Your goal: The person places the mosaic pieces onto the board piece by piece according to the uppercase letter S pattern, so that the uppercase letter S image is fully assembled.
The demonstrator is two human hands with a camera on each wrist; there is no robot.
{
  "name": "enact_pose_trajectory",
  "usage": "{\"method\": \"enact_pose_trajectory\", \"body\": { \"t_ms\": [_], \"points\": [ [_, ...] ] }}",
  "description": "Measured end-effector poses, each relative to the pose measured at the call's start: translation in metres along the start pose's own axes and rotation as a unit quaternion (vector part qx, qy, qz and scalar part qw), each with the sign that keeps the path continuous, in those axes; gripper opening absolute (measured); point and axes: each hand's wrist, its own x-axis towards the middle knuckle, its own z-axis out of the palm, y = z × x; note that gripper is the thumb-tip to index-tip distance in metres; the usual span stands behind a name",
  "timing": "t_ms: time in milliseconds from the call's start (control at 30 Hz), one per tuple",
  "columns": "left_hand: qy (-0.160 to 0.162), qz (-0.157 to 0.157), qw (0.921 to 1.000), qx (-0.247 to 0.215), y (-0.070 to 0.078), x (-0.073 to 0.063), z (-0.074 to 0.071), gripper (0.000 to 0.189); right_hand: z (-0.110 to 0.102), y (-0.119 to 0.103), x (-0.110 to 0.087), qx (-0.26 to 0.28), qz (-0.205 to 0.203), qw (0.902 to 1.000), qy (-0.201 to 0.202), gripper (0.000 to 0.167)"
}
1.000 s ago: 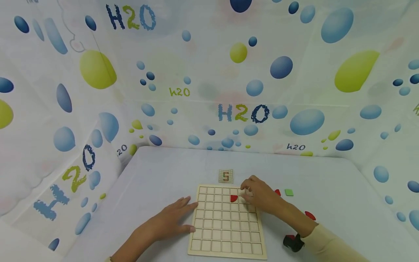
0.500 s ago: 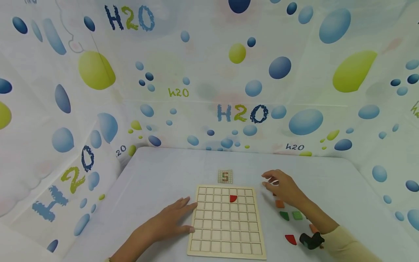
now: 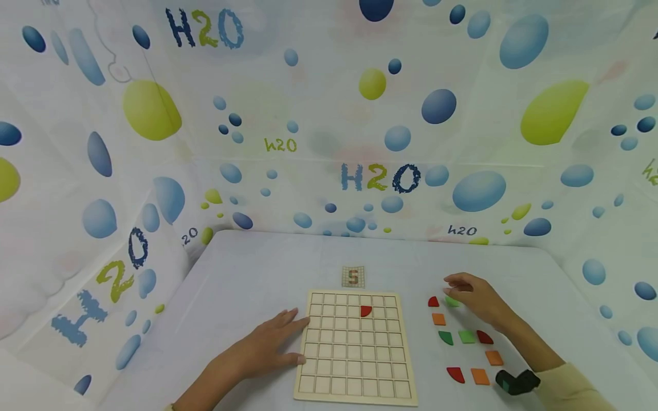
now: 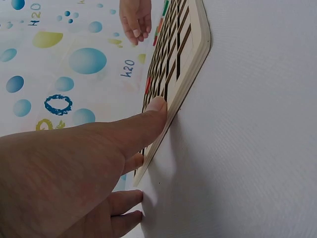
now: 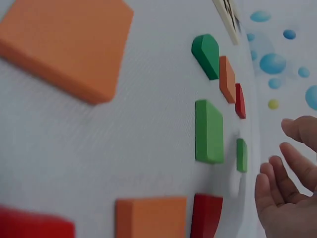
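Observation:
My left hand (image 3: pixel 264 345) rests at the left edge of a pale wooden grid board (image 3: pixel 354 348). In the left wrist view its thumb (image 4: pixel 157 105) touches the board's rim. One red quarter-round tile (image 3: pixel 366 311) sits in a cell near the board's top. To the right of the board, my right hand (image 3: pixel 478 297) hovers over a light green square tile (image 3: pixel 452 302), partly covering it in the head view. Its fingers are loosely bent, and the right wrist view shows nothing between them. A red quarter-round tile (image 3: pixel 433 301) lies just left of that green one.
A small pattern card (image 3: pixel 353 277) lies behind the board. Right of the board are orange square tiles (image 3: pixel 438 319), a dark green quarter-round (image 3: pixel 445 338), another light green square (image 3: pixel 466 337) and more red quarter-rounds (image 3: pixel 455 374). A black strap device (image 3: pixel 516 382) is on the right wrist.
My right hand has moved right, from over the board's upper right to above the loose tiles, uncovering several of them. The left hand and the board have stayed put.

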Motion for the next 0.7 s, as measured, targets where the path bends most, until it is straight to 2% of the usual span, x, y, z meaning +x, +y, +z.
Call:
{"method": "enact_pose_trajectory", "body": {
  "t_ms": [300, 700],
  "points": [
    [-0.003, -0.002, 1.0, -0.007, 0.001, -0.002, -0.002, 0.083, -0.009, 0.016, -0.007, 0.001, 0.047, 0.9985, -0.028, 0.053],
    [0.0, 0.002, 1.0, -0.002, 0.0, -0.001, -0.002, 0.083, -0.003, 0.021, -0.003, -0.03, 0.044, 0.9975, -0.045, 0.048]
  ]
}}
